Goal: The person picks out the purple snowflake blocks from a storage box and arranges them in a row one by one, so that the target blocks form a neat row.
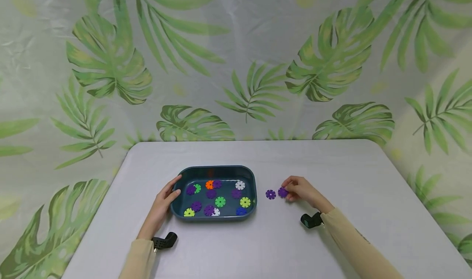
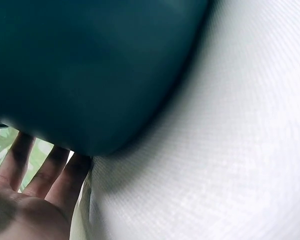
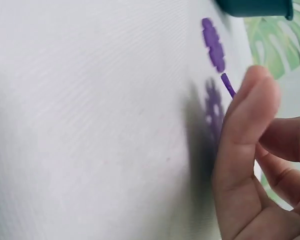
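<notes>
A dark teal tray (image 1: 214, 218) stands on the table, with several notched plastic snowflake discs inside. My left hand (image 1: 161, 203) holds its left rim; the thumb lies over the edge and the other fingers are against the outer wall (image 2: 95, 85). To the right of the tray, my right hand (image 1: 300, 190) pinches a purple snowflake disc (image 1: 282, 192) between thumb and fingers. A shadow under this disc (image 3: 228, 86) shows it raised slightly off the table. Just left of it, a second purple snowflake disc (image 1: 271, 194) lies flat, touching nothing.
Among the discs in the tray are a green disc (image 1: 220, 201), a white disc (image 1: 240, 185), a yellow disc (image 1: 245, 202) and an orange disc (image 1: 209, 184). The white-covered table (image 1: 265, 246) ends at a leaf-patterned curtain (image 1: 250, 94) behind.
</notes>
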The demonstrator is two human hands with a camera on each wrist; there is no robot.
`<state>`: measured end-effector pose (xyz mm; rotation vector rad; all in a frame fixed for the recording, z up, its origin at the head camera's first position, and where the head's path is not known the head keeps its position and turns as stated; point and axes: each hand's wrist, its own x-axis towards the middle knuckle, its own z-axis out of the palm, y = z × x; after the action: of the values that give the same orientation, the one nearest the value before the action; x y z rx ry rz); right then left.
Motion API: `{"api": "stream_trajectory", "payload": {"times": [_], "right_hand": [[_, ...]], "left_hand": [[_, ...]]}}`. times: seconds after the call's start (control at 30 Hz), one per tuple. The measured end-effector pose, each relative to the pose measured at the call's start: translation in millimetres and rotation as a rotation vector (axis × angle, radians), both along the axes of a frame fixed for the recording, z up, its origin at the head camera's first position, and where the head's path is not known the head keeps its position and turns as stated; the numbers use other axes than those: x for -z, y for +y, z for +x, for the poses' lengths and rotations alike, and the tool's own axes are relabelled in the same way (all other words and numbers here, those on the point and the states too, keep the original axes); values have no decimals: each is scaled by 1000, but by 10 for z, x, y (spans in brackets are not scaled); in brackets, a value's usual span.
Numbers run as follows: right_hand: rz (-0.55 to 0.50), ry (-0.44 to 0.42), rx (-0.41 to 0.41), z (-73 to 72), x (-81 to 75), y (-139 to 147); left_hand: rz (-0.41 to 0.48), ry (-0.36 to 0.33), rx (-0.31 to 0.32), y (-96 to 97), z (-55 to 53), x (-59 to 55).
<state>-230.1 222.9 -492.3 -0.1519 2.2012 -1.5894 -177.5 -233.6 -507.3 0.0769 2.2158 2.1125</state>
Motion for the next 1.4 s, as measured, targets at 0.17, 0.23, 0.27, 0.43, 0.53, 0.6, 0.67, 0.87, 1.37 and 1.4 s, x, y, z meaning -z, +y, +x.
{"api": "stream_trajectory", "payload": {"times": [0.17,0.23,0.27,0.43,0.53,0.6,0.67,0.87,1.37,1.4], "right_hand": [[71,13,7,12,46,0],[116,34,10,19,35,-11],[136,43,13,23,24,-17],[157,93,31,16,-76,-66],[82,115,45,-20,-170,-140],[10,132,31,-38,-252,-219],[-58,136,16,-44,-347,-335],[-189,118,-76,-20,-548,-807],[-140,-4,-315,148,-309,-1907],[-128,-16,-323,153,-280,-1947]], "left_hand": [[6,-1,2,2,0,4],[6,-5,1,2,1,4],[5,-6,1,2,1,4],[-4,-6,-4,1,3,2],[-11,-12,-11,2,4,-1],[-16,-20,-17,2,3,1],[-22,-25,-23,1,2,4],[-32,-22,-20,-1,-5,10],[16,-38,-9,29,34,-109],[14,-34,-11,19,20,-72]]}}
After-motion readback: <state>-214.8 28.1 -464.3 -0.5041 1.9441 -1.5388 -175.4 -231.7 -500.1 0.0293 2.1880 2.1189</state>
